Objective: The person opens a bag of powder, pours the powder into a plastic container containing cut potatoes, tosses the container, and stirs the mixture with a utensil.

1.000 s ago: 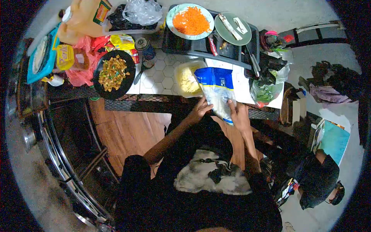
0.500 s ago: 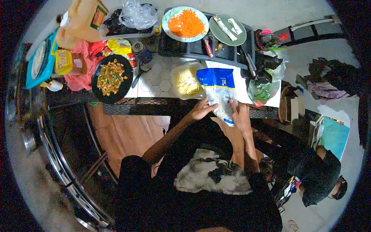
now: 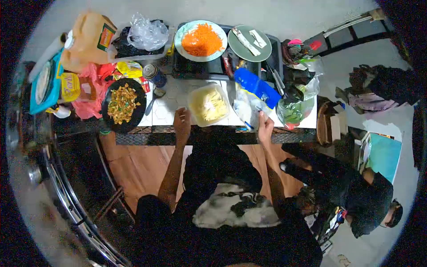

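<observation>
My right hand (image 3: pixel 266 127) grips the lower edge of a blue-and-clear plastic bag (image 3: pixel 258 92) with white contents. The bag leans at a slant over the table, right of a square plastic tub (image 3: pixel 192 116). Pale yellow strips (image 3: pixel 212 107) fill the tub, with a whiter patch on top. My left hand (image 3: pixel 182 121) is just left of the tub at the table's front edge, holding nothing, its fingers loosely bent and a little apart.
A black plate of cooked food (image 3: pixel 123 104) and a knife (image 3: pixel 149 107) lie to the left. Behind, a dark tray (image 3: pixel 200 71) bears a plate of shredded carrot (image 3: pixel 202 40) and a green plate (image 3: pixel 260 55). Bagged greens (image 3: pixel 296 111) sit right. Another person (image 3: pixel 364 200) is at the lower right.
My left hand has let go of the bag and moved left, to the other side of the tub. My right hand keeps the bag, which now tilts with its blue end to the right.
</observation>
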Demonstrator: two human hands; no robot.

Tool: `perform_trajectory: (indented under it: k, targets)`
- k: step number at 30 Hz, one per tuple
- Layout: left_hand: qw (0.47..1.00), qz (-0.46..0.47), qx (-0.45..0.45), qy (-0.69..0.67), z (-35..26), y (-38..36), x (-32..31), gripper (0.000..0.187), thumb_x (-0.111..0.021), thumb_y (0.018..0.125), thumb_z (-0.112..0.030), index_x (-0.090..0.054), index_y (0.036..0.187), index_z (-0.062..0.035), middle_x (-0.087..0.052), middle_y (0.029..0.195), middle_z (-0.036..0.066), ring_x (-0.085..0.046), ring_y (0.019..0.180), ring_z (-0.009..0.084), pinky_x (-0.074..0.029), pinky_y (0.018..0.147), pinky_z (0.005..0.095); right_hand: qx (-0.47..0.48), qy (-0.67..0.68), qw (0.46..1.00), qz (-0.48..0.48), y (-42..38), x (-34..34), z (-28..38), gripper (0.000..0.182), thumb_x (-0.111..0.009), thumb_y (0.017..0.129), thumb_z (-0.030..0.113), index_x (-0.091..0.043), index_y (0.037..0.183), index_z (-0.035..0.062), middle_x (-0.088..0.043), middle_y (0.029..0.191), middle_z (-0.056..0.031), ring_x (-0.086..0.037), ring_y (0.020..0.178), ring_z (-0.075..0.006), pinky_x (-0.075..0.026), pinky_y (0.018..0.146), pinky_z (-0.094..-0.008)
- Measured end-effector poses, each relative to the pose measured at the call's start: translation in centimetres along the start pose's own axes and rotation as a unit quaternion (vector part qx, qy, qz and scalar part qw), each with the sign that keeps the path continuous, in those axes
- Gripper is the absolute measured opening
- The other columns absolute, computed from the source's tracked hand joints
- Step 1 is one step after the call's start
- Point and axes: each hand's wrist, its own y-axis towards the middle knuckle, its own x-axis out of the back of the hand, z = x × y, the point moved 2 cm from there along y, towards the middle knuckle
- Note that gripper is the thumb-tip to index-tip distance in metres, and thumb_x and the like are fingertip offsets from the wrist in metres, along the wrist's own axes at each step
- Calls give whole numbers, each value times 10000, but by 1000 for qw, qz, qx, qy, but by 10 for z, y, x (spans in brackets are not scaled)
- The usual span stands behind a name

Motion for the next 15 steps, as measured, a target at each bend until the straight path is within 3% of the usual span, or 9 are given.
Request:
perform_trajectory:
  k: [1, 2, 3, 5, 7, 9, 12, 14, 15]
  targets:
    - [999, 16, -3, -45, 4, 4, -2, 202, -563, 873, -197, -573, 930, -4, -619, 833, 89, -585, 732, 168, -470, 687, 303, -4, 19, 1000, -15, 8, -5, -6, 391, -505, 915, 292, -552, 694, -26, -462, 620, 35, -366, 608, -69, -319, 529, -250]
    - [992, 47, 84, -82, 63, 8, -9, 203, -566, 869, -197, -565, 933, -5, -616, 849, 88, -592, 727, 175, -478, 679, 305, 6, 33, 999, -34, 15, -11, -4, 400, -515, 908, 302, -532, 664, -14, -453, 608, 30, -362, 598, -71, -310, 521, -254]
    - [993, 42, 78, -74, 49, 8, -9, 203, -566, 869, -197, -565, 933, -5, -616, 849, 88, -592, 727, 175, -478, 679, 305, 6, 44, 999, -31, 23, -13, -7, 400, -515, 908, 302, -532, 664, -14, -453, 608, 30, -362, 598, -71, -310, 521, -254]
    - [997, 70, -42, -11, 0, 11, -7, 212, -579, 856, -208, -556, 933, -12, -613, 827, 101, -596, 698, 177, -485, 651, 317, -23, 60, 997, -43, 42, -16, -27, 406, -527, 898, 306, -512, 644, -9, -441, 595, 26, -362, 590, -74, -304, 514, -260]
    - [994, 84, -21, 64, 12, 20, -7, 213, -582, 851, -210, -549, 926, -13, -612, 805, 115, -598, 673, 192, -484, 627, 328, 20, 62, 995, -81, 58, -11, -49, 410, -538, 888, 310, -498, 628, -4, -431, 587, 23, -357, 586, -79, -298, 508, -274]
    - [986, 103, 6, 133, 19, 22, -11, 214, -586, 845, -211, -543, 918, -14, -610, 783, 129, -601, 648, 208, -482, 602, 340, 16, 41, 994, -102, 70, -2, -76, 345, -560, 876, 287, -598, 766, -38, -559, 674, -19, -467, 655, -114, -401, 619, -282]
    - [980, 106, -33, 165, 11, 25, -18, 187, -566, 844, -191, -516, 877, -14, -596, 713, 170, -613, 637, 284, -463, 566, 380, -16, -1, 998, -55, 75, 11, -75, 335, -563, 874, 283, -609, 929, -44, -616, 844, -76, -525, 774, -140, -422, 706, -278]
    - [965, 143, -5, 219, 11, 29, -20, 166, -545, 846, -168, -476, 834, -18, -568, 649, 195, -598, 621, 349, -438, 539, 405, 94, -17, 993, -65, 74, 17, -67, 344, -578, 866, 237, -549, 1053, -50, -595, 977, -111, -530, 884, -162, -429, 738, -298]
    - [965, 138, -4, 224, 10, 30, -16, 166, -545, 846, -168, -476, 834, -18, -568, 649, 195, -598, 621, 349, -438, 539, 405, 94, -12, 994, -59, 72, 19, -64, 344, -578, 866, 237, -549, 1053, -50, -595, 977, -111, -530, 884, -162, -429, 738, -298]
